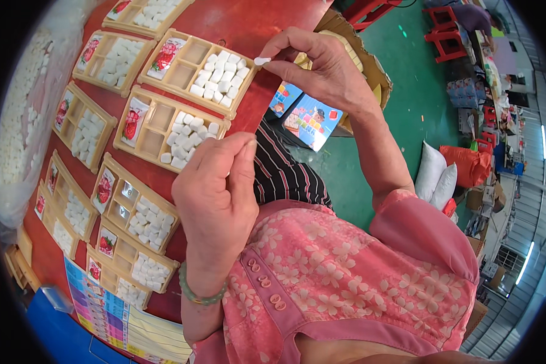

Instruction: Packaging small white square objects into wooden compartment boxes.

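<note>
Between thumb and forefinger my right hand (pixel 324 70) pinches a small white marshmallow (pixel 261 61), held just off the corner of a cream compartment tray (pixel 191 97). White marshmallows (pixel 222 76) fill that tray's large compartment; a strawberry-printed sachet (pixel 166 57) lies in another, and two compartments are bare. My left hand (pixel 218 200), a green bangle (pixel 201 295) on its wrist, is closed with fingertips together. It is over the near end of a second such tray (pixel 147 138); whatever its fingers hold, if anything, is hidden.
More filled trays (pixel 95 134) stand in rows on the red table (pixel 236 21). A clear bag of white pieces (pixel 21 121) lies at the left. Blue printed boxes (pixel 312 121) and an open carton (pixel 375 76) sit right of the table. Red stools (pixel 446 45) stand on the green floor.
</note>
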`<state>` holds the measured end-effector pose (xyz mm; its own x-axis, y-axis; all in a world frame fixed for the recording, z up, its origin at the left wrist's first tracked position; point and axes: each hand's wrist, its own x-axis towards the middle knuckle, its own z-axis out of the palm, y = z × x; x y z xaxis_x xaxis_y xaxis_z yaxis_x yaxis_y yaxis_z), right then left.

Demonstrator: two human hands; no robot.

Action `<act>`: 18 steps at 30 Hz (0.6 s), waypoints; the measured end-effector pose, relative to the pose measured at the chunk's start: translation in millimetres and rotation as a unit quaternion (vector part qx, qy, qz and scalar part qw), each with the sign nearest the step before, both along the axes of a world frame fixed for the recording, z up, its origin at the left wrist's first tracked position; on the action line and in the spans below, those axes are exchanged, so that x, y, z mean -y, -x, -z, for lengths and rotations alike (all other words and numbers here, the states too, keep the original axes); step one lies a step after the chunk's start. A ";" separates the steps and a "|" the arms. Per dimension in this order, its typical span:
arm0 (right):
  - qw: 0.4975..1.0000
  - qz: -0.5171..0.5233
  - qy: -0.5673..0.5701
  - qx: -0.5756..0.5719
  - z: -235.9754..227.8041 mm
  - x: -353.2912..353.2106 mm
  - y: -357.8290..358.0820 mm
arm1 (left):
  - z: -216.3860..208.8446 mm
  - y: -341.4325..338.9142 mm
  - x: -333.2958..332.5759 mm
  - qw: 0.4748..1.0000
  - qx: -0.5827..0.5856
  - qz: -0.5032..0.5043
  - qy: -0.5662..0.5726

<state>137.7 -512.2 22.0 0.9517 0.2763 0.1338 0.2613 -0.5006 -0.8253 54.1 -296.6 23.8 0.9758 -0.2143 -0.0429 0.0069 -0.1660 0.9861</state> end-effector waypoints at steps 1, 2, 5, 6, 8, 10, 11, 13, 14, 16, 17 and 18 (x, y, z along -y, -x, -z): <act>1.000 0.000 0.002 0.003 -0.2 0.7 -2.4 | 1.9 -5.0 -0.4 0.982 0.140 -0.021 -0.123; 1.000 -0.016 0.020 0.011 0.9 2.3 -5.6 | 2.8 -8.8 0.0 0.930 0.275 -0.042 -0.242; 0.996 -0.050 0.057 0.055 6.3 3.8 -13.9 | 2.1 -20.1 4.3 0.908 0.274 -0.059 -0.312; 0.991 -0.067 0.075 0.090 7.7 4.0 -16.3 | 3.9 -24.0 5.5 0.896 0.284 -0.071 -0.335; 0.986 -0.084 0.095 0.112 5.8 3.9 -20.7 | 6.7 -27.8 5.9 0.887 0.299 -0.062 -0.347; 0.979 -0.101 0.115 0.132 1.5 2.9 -22.9 | 7.7 -29.0 6.9 0.878 0.312 -0.052 -0.359; 0.974 -0.103 0.150 0.133 -2.0 1.8 -22.6 | 7.5 -29.3 8.8 0.872 0.316 -0.044 -0.372; 0.968 -0.106 0.185 0.133 -8.8 -1.8 -22.7 | 7.7 -29.6 11.3 0.865 0.319 -0.037 -0.386; 0.966 -0.106 0.195 0.135 -12.2 -4.2 -22.9 | 8.2 -30.0 12.1 0.857 0.322 -0.039 -0.401; 0.963 -0.106 0.206 0.137 -15.0 -6.0 -24.8 | 9.8 -30.7 12.7 0.848 0.325 -0.041 -0.417; 0.958 -0.113 0.230 0.127 -15.3 -5.7 -26.6 | 10.7 -30.9 12.9 0.845 0.327 -0.042 -0.421; 0.953 -0.120 0.253 0.118 -15.9 -5.5 -28.5 | 11.6 -31.1 13.2 0.842 0.329 -0.043 -0.426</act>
<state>166.2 -506.7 37.9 0.8127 0.5685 0.1276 0.5670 -0.7212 -0.3980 85.1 -309.8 12.2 0.8584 -0.3073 0.4107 -0.4470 -0.8410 0.3049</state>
